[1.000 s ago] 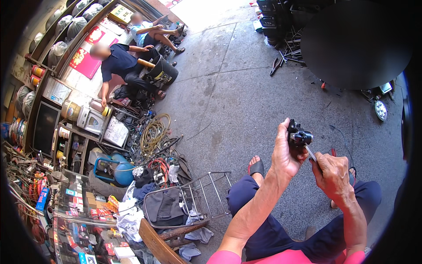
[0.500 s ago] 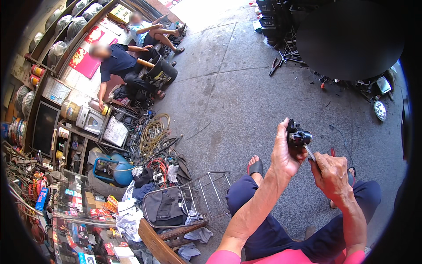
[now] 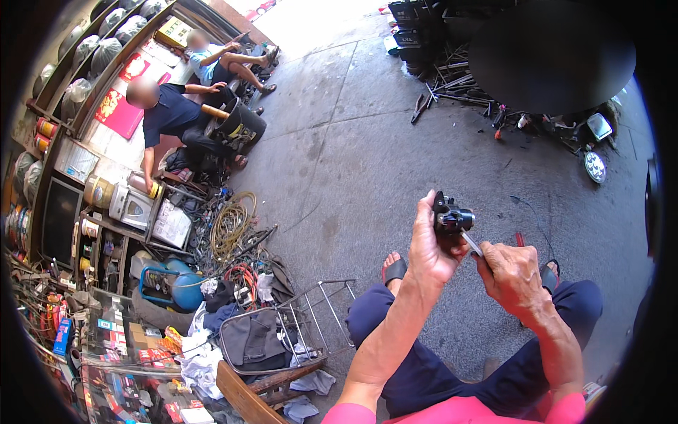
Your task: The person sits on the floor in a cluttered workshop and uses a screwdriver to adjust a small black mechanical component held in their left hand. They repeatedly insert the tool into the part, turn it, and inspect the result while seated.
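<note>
My left hand (image 3: 432, 247) is raised in front of my knees, closed around a small black mechanical part (image 3: 452, 218) with a round, silver-ended barrel pointing right. In my right hand (image 3: 519, 277) is a slim silver metal tool (image 3: 472, 244), perhaps a spanner. Its tip meets the underside of the black part, near my left fingertips. My right fingers are wrapped around the tool's other end and hide it. A red-handled object (image 3: 520, 239) shows just beyond my right hand; its kind is unclear.
Tangled hoses (image 3: 234, 226), a blue tank (image 3: 185, 284) and a metal rack (image 3: 321, 307) with a dark bag lie to my left. Two people sit at the far left by a black bucket (image 3: 242, 126). Pliers (image 3: 420, 107) and a round lamp (image 3: 595, 167) lie on the floor ahead.
The whole view has shifted, so the surroundings appear farther left. My hands have moved slightly left together, still holding the black part and the tool in nearly the same pose.
</note>
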A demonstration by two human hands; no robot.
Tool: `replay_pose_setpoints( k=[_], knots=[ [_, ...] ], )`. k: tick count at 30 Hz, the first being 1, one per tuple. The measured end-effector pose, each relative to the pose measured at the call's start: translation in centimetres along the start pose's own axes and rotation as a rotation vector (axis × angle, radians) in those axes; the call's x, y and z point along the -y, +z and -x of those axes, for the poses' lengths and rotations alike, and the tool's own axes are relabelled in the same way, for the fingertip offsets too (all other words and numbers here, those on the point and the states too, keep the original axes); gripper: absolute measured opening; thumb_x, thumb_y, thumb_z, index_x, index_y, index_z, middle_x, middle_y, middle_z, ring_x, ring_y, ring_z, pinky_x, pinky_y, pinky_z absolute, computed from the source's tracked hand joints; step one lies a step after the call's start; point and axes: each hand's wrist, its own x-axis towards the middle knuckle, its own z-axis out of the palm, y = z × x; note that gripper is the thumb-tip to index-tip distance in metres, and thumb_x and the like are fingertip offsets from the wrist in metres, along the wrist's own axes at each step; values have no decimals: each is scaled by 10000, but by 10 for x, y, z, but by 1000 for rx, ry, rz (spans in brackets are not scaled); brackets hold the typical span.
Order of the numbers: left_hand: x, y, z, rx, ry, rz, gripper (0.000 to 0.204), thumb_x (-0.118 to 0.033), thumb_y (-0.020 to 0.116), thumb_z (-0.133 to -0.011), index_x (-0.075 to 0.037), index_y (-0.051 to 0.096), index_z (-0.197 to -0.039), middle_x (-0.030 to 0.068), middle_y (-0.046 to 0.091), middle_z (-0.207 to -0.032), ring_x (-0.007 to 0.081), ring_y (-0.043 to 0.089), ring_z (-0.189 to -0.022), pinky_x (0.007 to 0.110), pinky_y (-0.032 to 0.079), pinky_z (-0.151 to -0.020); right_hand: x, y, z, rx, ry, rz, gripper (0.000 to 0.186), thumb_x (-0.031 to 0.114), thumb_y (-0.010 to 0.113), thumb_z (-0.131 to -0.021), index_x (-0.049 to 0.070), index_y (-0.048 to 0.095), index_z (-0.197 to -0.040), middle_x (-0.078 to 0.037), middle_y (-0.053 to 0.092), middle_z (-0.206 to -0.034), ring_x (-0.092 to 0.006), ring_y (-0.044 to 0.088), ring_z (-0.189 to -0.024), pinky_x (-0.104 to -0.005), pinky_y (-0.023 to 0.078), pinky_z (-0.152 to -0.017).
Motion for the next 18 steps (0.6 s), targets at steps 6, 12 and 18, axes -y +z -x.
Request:
replay_pose_setpoints(
  k=[6, 12, 18],
  knots=[
    [-2, 5, 3, -49, 8, -10, 476, -528, 586, -846, -53, 590, -876, 148, 641, -792, 177, 478, -452, 257, 298, -361, 2, -4, -2, 8, -1, -15, 131, 71, 669, -772, 35, 551, -816, -52, 510, -568, -212, 577, -500, -348, 429, -440],
    [-7, 3, 2, -37, 14, -33, 480, -523, 574, -859, -44, 585, -880, 148, 618, -758, 178, 455, -420, 262, 285, -350, 3, -11, -5, 7, -18, 6, 135, 70, 662, -773, 45, 529, -778, -50, 518, -571, -208, 581, -500, -344, 436, -443],
    [-2, 3, 3, -32, -8, -59, 469, -515, 556, -875, -46, 585, -888, 156, 622, -773, 184, 472, -428, 262, 288, -353, -2, -17, -3, -43, 6, 1, 135, 82, 665, -773, 36, 546, -814, -51, 517, -575, -216, 579, -507, -348, 429, -446]
  ],
)
